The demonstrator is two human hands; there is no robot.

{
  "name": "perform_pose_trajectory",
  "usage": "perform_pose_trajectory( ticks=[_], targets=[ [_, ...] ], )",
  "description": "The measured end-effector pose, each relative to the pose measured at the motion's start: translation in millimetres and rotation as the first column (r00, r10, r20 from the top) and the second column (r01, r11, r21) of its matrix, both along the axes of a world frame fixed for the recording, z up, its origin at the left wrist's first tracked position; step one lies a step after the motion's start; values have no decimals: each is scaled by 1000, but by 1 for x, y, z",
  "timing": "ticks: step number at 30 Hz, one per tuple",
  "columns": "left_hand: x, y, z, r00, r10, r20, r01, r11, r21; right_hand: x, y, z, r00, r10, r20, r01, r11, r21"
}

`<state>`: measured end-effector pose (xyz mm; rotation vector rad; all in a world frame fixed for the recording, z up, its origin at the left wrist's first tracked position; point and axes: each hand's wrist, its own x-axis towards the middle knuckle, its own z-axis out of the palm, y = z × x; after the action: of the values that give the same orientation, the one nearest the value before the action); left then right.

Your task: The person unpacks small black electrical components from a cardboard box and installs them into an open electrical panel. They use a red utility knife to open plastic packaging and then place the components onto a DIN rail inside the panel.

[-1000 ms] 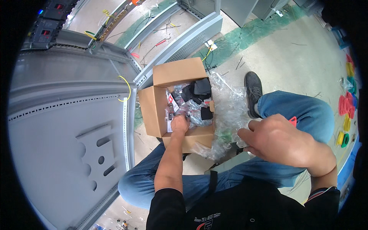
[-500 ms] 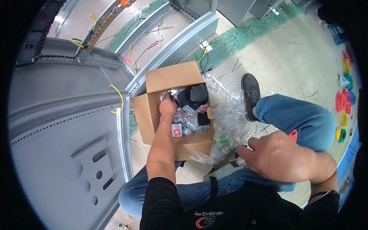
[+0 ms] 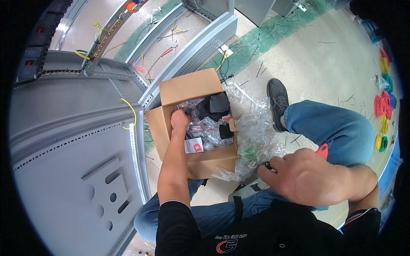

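Observation:
An open cardboard box stands on the floor in front of me. My left hand reaches into its left side, fingers curled by clear plastic packaging; a small dark piece shows at the fingertips, and whether they grip it is hidden. Black parts and clear plastic bags with contents fill the box, with a white card bearing a red mark near its front. Over my thigh, my right hand is closed around a red-handled tool. A small black part sticks out by its thumb and forefinger.
Crumpled clear plastic wrap lies right of the box. A grey metal cabinet panel stands at left, and a frame rail behind the box. Wire scraps litter the floor. Coloured wire coils lie far right.
My left hand has shifted slightly left and toward me inside the box. The white card has moved a little left and shows more fully. My right hand has barely moved.

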<state>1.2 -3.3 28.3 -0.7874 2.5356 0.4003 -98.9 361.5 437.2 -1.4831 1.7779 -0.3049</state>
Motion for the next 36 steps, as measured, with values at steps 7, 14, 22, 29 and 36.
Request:
perform_pose_trajectory(
  ticks=[7, 14, 22, 29, 36],
  targets=[
    [22, -5, 72, 929, 191, -316, -145, 976, 162, 6, 15, -1, 981, 17, -195, -32, 997, -74],
    [44, 17, 236, 846, 532, -7, -348, 563, 750, 5, 24, -1, 972, -180, -151, 163, 980, -117],
    [94, 151, 358, 698, 684, -211, -85, 372, 924, 21, 20, -4, 907, -410, 92, 420, 879, -226],
    [91, 204, 372, 657, 688, -309, 62, 360, 931, 40, 3, 1, 930, -355, -99, 285, 864, -415],
    [99, 183, 353, 453, 322, -831, 344, 797, 496, 14, 1, 11, 830, -505, 235, 557, 763, -328]
  ],
)
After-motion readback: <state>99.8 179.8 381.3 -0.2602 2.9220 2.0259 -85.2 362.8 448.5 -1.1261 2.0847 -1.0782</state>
